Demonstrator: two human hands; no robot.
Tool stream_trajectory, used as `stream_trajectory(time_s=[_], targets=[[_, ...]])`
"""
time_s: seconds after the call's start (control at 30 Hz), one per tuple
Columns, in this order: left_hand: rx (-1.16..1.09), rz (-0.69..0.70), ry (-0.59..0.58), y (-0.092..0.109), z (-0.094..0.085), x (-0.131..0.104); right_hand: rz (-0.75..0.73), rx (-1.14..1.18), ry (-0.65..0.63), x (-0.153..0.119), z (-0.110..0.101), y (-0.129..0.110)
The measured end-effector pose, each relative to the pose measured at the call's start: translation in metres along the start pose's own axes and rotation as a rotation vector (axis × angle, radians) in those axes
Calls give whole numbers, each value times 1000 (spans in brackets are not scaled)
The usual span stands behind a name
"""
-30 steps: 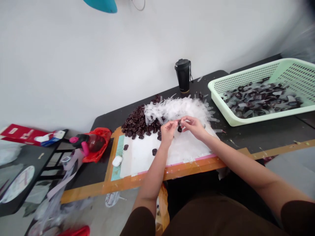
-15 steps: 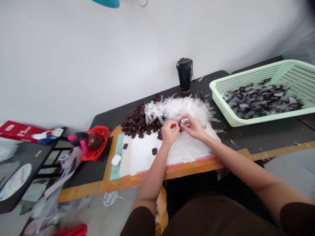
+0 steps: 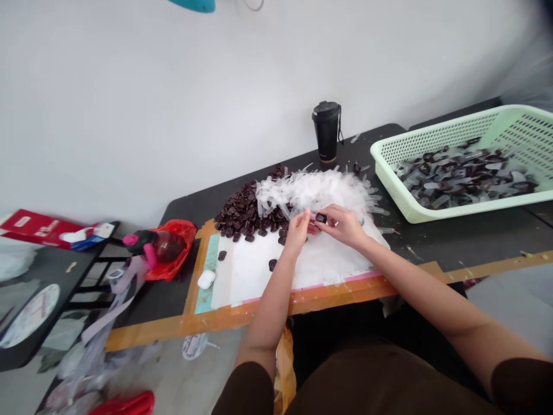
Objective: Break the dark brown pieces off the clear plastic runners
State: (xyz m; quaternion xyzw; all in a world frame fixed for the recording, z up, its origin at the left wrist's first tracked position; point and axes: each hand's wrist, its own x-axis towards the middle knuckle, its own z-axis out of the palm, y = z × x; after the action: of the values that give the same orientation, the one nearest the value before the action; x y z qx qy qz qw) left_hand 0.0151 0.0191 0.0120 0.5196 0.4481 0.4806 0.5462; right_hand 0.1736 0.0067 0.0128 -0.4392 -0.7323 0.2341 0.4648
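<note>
The right hand (image 3: pixel 343 223), right of centre in the frame, is pinched, thumb and fingertips closed on a small dark piece (image 3: pixel 320 218); the grip appears chosen to suit an item too small for the palm and to leave its face exposed. The left hand (image 3: pixel 297 231) is just beside it, thumb raised and fingers curled part-way; whether it has hold of anything cannot be told, as its own fingers cover the gap. Both hands are held over a white sheet (image 3: pixel 250 271) at the centre of the frame, presumably because the pale ground makes dark items easy to pick out. A heap of dark pieces (image 3: pixel 242 210) lies left of centre, touching a heap of translucent strips (image 3: pixel 319 187) directly beyond the hands; the arrangement seems meant to keep both stocks within short reach. One loose dark piece (image 3: pixel 272 265) lies apart on the sheet, left of the left forearm. Brown tape (image 3: pixel 324 302) runs along the near edge of the bench (image 3: pixel 427 245), probably to protect it or to fix the covering. A pale green basket (image 3: pixel 391 189) at the right of the frame contains dark pieces and strips mixed together, set clear of the heaps, likely to prevent mingling. A black tumbler (image 3: pixel 327 129) is upright behind the strips, apparently kept out of the working area.
</note>
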Motion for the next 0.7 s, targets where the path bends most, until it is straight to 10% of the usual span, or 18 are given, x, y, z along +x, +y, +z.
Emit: stream_trajectory(time_s=[0.7], targets=[[-1,73,258,-8,6,0,-124,-272,-15,-2,3,-5]])
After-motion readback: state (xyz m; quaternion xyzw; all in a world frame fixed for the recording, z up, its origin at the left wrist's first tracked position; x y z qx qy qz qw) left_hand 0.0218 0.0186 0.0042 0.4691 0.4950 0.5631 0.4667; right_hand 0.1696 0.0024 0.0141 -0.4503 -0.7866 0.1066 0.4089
